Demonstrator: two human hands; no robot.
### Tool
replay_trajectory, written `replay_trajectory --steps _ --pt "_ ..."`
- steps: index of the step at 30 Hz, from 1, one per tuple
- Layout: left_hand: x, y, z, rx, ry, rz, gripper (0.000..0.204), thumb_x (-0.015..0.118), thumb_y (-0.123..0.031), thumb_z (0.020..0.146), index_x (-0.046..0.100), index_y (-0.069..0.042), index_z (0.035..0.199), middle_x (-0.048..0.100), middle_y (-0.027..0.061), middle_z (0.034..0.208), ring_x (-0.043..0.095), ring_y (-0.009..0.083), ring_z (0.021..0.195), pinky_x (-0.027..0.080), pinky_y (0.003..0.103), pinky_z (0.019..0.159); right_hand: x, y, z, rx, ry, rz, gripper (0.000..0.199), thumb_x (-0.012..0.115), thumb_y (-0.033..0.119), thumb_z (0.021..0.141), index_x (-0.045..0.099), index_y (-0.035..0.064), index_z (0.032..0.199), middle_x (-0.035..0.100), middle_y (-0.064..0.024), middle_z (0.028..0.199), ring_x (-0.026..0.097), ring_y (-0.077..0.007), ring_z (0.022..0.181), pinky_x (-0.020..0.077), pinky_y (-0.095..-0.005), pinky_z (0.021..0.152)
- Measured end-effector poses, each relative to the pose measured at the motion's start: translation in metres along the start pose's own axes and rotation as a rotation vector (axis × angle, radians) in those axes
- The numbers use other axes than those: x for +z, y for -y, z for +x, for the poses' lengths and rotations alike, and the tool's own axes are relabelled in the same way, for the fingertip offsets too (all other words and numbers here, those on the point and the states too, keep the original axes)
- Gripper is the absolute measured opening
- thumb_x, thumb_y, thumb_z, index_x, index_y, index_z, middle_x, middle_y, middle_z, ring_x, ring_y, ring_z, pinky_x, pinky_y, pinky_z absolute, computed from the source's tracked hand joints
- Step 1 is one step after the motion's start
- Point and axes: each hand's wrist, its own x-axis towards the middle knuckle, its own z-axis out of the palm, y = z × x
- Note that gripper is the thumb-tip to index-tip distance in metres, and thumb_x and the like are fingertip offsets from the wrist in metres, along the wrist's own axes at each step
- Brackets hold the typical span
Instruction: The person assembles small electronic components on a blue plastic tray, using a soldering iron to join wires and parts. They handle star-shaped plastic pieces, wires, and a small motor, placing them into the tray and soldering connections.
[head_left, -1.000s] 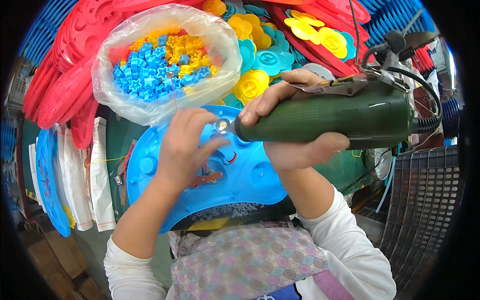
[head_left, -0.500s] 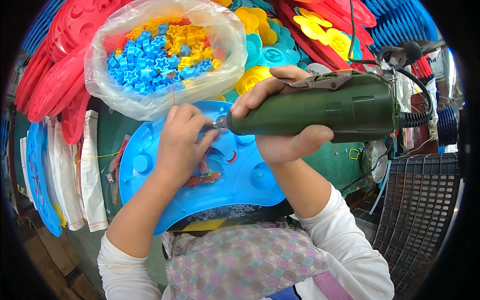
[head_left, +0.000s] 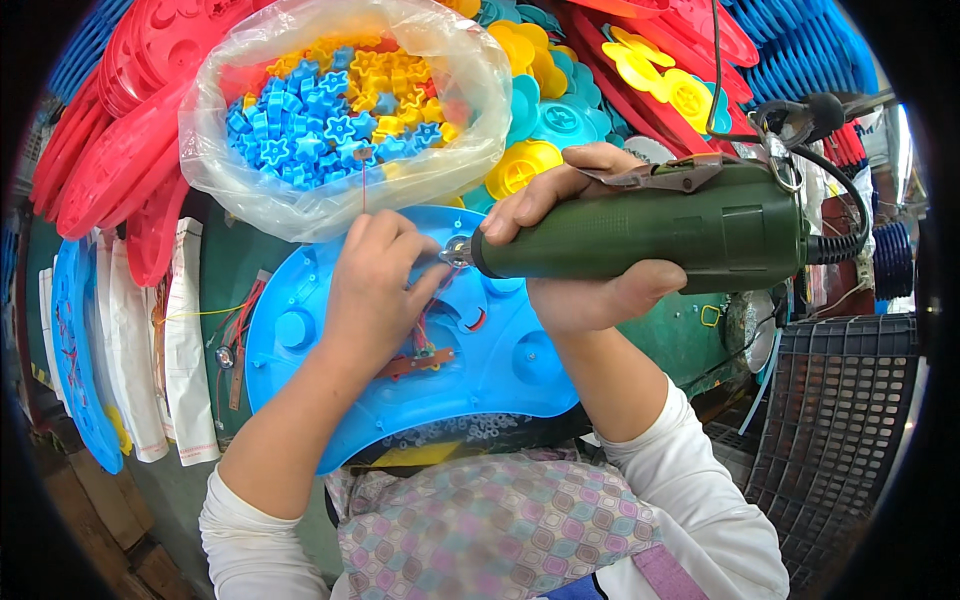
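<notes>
My right hand (head_left: 600, 255) is wrapped round a dark green electric screwdriver (head_left: 640, 232), held level with its tip pointing left. My left hand (head_left: 383, 275) is closed in a pinch at that tip, over the far part of a blue plastic shell (head_left: 470, 375). What its fingertips hold is hidden. From behind these fingers a thin red wire runs up to a small brown board (head_left: 362, 154) at the bag's near edge. Inside the shell, below my left hand, lies a brown circuit board (head_left: 415, 362) with coloured wires; small posts and round raised parts surround it.
A clear plastic bag (head_left: 225, 190) of blue and yellow star-shaped pieces stands beyond the shell. Red plastic shells (head_left: 120, 150) are stacked at the left, yellow and teal parts (head_left: 560, 120) behind. A dark basket (head_left: 840, 400) stands right. The screwdriver's cable (head_left: 850, 210) hangs at the right.
The whole view has shifted slightly, so everything appears a little farther right. Both hands keep their grip, and the screwdriver tip stays by my left fingertips.
</notes>
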Motion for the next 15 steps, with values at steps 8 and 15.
replay_trajectory --steps 8,15 --pt "0.0 0.003 -0.001 0.002 -0.001 -0.003 0.023 0.085 -0.005 0.07 0.069 -0.004 0.086 0.058 0.0096 0.093 0.058 0.0311 0.092 0.05 0.042 0.08 -0.002 -0.005 0.016 0.065 0.184 0.018 0.098 0.05 0.091 0.082 0.051 0.0015 0.123 0.065 -0.0155 0.087 0.068 -0.026 0.069 0.0605 -0.0405 0.066" --pt "-0.007 -0.003 -0.002 -0.019 0.108 -0.023 0.039 0.087 -0.003 0.066 0.068 -0.004 0.1 0.058 0.0099 0.101 0.056 0.0332 0.099 0.05 0.042 0.084 0.003 -0.027 0.016 0.274 0.315 0.22 0.091 0.067 0.071 0.086 0.05 -0.0048 0.133 0.067 -0.0126 0.095 0.067 -0.0202 0.076 0.055 -0.0327 0.069"
